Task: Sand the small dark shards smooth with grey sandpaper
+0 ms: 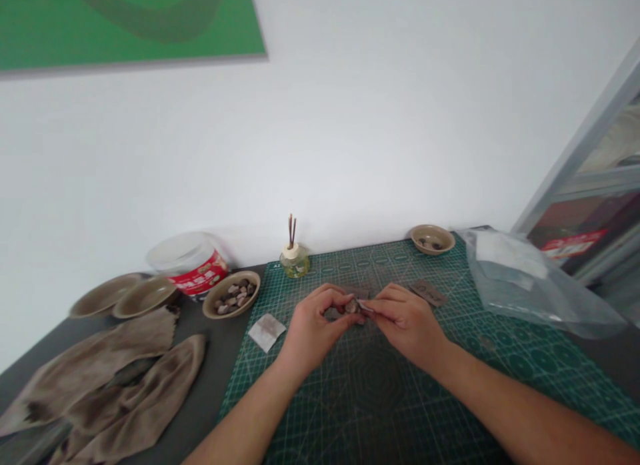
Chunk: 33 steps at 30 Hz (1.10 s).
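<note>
Left to right: a tan ceramic bowl of small brown lumps point(235, 313) and a stained white paper square point(267, 332) lie left of my left hand point(320, 325). It and my right hand point(407, 325) close narrowly, pinching a small rough brown fragment point(351, 307) between them, above a green gridded cutting mat point(375, 385). A flat dark-brown piece point(428, 292) lies just beyond my right hand.

left forearm point(245, 425) comes in at the bottom middle of the frame and right forearm point(520, 408) at the lower right, both bare right to where the frame cuts them off. left hand point(315, 335) and right hand point(407, 331) sit near the center, bare too, with fairly slim fingers point(330, 295). nails and finer skin detail are too blurry to make out tbh.
</note>
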### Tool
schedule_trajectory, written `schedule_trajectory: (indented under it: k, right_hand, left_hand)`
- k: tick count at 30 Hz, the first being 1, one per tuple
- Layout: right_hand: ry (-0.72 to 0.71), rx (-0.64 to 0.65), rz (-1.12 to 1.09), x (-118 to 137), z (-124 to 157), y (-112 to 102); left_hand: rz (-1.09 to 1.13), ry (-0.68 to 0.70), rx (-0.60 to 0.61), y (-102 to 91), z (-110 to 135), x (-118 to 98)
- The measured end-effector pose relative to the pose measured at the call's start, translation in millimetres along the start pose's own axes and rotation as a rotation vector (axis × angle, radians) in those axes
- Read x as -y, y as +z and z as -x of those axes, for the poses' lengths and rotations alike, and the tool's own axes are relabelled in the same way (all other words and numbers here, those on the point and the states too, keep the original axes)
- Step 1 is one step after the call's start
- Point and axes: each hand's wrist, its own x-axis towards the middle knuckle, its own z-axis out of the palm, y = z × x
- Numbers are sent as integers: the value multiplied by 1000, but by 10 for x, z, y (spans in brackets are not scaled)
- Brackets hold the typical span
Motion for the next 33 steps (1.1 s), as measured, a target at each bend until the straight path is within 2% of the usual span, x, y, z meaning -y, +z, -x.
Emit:
schedule_trajectory:
  k: [4,14,29,33]
  right_hand:
    - [14,-35,-9,-4,5,17]
    - [-79,-8,4,8,-5,-17]
    - [-91,-9,12,24,-21,-21]
    - [-132,-42,27,43,-29,-14]
  left_hand:
    - [19,17,35,1,-2,11]
    - [2,36,48,40,28,36]
    - [-13,51,0,66,42,6]
    - [-14,55,4,61,34,29]
